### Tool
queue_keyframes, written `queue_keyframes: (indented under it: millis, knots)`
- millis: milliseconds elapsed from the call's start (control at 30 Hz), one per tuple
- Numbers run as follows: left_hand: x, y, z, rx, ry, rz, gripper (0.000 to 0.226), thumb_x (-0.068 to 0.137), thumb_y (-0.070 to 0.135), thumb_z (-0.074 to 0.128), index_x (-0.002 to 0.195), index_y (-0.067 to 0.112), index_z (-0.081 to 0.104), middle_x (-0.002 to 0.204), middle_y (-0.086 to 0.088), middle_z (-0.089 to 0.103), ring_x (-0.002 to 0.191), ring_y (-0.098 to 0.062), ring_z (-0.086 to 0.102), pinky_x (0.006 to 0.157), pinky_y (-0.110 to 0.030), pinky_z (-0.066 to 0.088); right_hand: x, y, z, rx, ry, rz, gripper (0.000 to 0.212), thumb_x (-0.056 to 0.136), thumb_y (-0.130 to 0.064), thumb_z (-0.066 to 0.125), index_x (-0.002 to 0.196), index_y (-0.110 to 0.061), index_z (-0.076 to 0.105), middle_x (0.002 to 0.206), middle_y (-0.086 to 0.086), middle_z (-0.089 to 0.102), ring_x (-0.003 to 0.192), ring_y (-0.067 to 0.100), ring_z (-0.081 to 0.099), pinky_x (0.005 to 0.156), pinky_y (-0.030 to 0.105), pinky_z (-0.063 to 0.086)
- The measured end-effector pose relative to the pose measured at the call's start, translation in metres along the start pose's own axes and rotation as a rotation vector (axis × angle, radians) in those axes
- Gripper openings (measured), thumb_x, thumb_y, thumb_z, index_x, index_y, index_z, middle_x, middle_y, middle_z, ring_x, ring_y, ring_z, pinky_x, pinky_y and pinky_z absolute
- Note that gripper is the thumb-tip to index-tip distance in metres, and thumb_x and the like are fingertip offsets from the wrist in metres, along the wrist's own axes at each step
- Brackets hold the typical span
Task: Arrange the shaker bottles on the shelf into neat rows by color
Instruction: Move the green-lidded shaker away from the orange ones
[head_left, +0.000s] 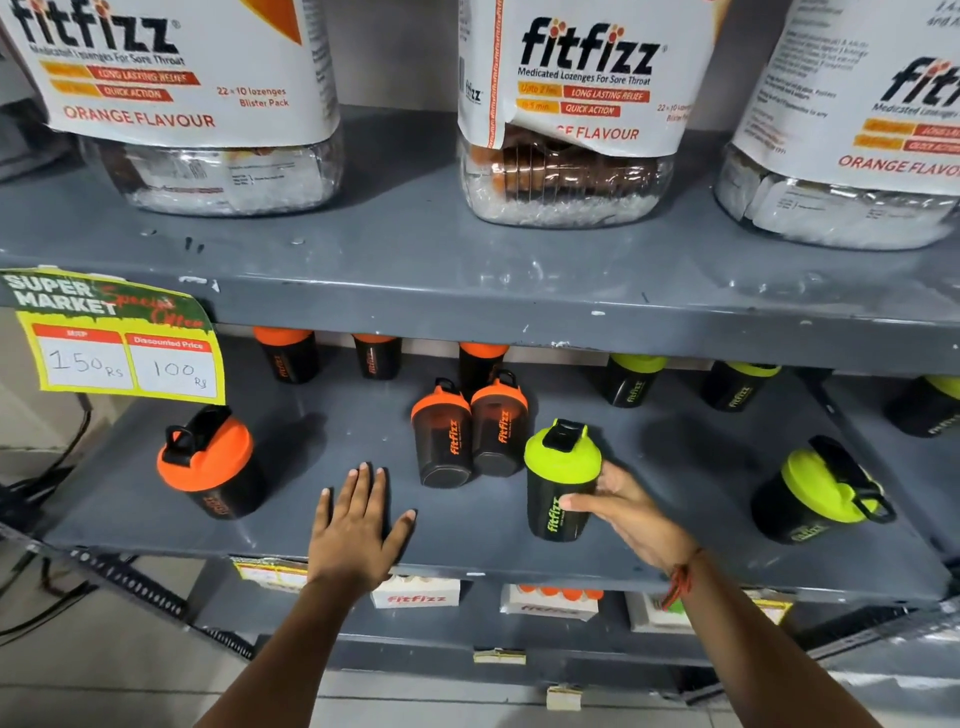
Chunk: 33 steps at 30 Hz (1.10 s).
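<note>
Clasping a green-lidded shaker bottle (562, 480), right grip (631, 512); left grip (358, 525) splayed flat alongside.

Right hand (631, 512) around green-lidded shaker (561, 480)

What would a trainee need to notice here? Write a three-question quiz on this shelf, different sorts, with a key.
1. True or false: the left hand grips a bottle.
2. What lid colour has the shaker bottle in the right hand?
A. orange
B. lime green
C. blue
3. Fill in: the discounted price on the price tag reads ___ Rs.

Key
1. False: it lies open and flat on the shelf.
2. B
3. 100
</note>
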<state>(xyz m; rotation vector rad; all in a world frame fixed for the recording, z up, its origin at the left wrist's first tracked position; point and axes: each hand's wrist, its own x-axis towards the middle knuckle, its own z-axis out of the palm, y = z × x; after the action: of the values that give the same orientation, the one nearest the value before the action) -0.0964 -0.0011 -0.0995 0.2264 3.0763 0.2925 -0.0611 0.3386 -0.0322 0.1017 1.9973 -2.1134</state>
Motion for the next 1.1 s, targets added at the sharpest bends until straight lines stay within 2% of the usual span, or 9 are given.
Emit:
queue_keyframes:
  millis: [133,333,467,533,667,767,900,1000,1100]
  knots:
    - [0.000,0.000,-0.002,0.010,-0.019,-0.003,0.085,0.085,0.071,0.001,0.152,0.018,-0.005,0.161,-0.002,-0.007,0.146,-0.015,-0.014,0.118,-0.043,-0.013,-0.033,-0.010,0.018,0.042,0.086,0.041,0.093,0.038,-0.048,0.098,0.116,-0.007,0.068,0.109,0.006,0.078,0.100,0.013,0.073,0.090,0.028,0.059]
    - [-0.002,0.000,-0.005,0.021,-0.052,0.009,0.086,0.084,0.071,0.000,0.151,0.017,-0.007,0.161,-0.003,-0.009,0.146,-0.016,-0.015,0.118,-0.043,-0.014,-0.090,-0.032,0.039,0.134,0.150,0.089,0.067,0.036,-0.047,0.098,0.094,-0.020,0.081,0.103,0.006,0.080,0.094,0.018,0.076,0.076,0.028,0.061]
    - [-0.003,0.000,-0.006,0.012,-0.060,0.016,0.082,0.088,0.070,0.004,0.151,0.018,-0.008,0.161,-0.003,-0.010,0.146,-0.017,-0.015,0.118,-0.044,-0.013,-0.125,-0.048,0.049,0.180,0.134,0.079,0.026,0.065,-0.018,0.088,0.089,-0.020,0.079,0.099,0.003,0.080,0.091,0.015,0.076,0.072,0.027,0.060]
    - [-0.003,0.000,-0.006,0.009,-0.058,0.019,0.084,0.086,0.071,0.001,0.151,0.018,-0.007,0.160,-0.003,-0.010,0.146,-0.017,-0.015,0.118,-0.043,-0.014,-0.135,-0.055,0.053,0.177,0.130,0.076,0.021,0.070,-0.018,0.080,0.090,-0.021,0.080,0.101,0.003,0.080,0.094,0.015,0.076,0.075,0.028,0.060]
    - [-0.001,-0.001,-0.005,0.010,-0.059,0.017,0.084,0.087,0.071,0.002,0.151,0.018,-0.006,0.161,-0.003,-0.010,0.146,-0.017,-0.015,0.118,-0.044,-0.014,-0.136,-0.060,0.056,0.146,0.126,0.075,0.039,0.061,-0.033,0.082,0.097,-0.021,0.079,0.109,0.008,0.078,0.102,0.020,0.074,0.081,0.030,0.059]
    - [-0.002,-0.001,-0.005,-0.005,-0.040,0.020,0.086,0.084,0.072,0.002,0.152,0.018,-0.005,0.161,-0.003,-0.008,0.146,-0.016,-0.014,0.118,-0.042,-0.014,-0.133,-0.057,0.053,0.150,0.115,0.055,0.037,0.061,-0.032,0.081,0.097,-0.023,0.080,0.106,0.006,0.079,0.101,0.018,0.074,0.081,0.030,0.059]
    - [-0.002,-0.001,-0.004,-0.007,-0.040,0.025,0.091,0.079,0.075,-0.004,0.151,0.018,-0.007,0.159,0.000,-0.011,0.145,-0.014,-0.016,0.117,-0.040,-0.016,-0.126,-0.049,0.035,0.120,0.139,-0.030,0.031,0.073,-0.011,0.080,0.104,-0.014,0.077,0.110,0.008,0.078,0.103,0.018,0.073,0.081,0.028,0.058]
    - [-0.001,-0.002,-0.002,-0.015,-0.037,0.022,0.093,0.078,0.077,-0.006,0.151,0.019,-0.007,0.158,0.001,-0.012,0.145,-0.013,-0.016,0.117,-0.040,-0.016,-0.114,-0.041,0.000,0.048,0.218,-0.128,0.048,0.073,0.000,0.078,0.119,-0.006,0.068,0.114,0.009,0.076,0.106,0.019,0.071,0.084,0.026,0.056]
    - [-0.001,-0.004,-0.001,-0.015,-0.037,0.027,0.093,0.077,0.077,-0.006,0.150,0.019,-0.008,0.158,0.001,-0.013,0.145,-0.013,-0.017,0.117,-0.041,-0.015,-0.096,-0.032,-0.045,0.000,0.288,-0.146,0.054,0.070,0.005,0.078,0.121,-0.007,0.065,0.112,0.005,0.077,0.109,0.020,0.070,0.089,0.028,0.057]
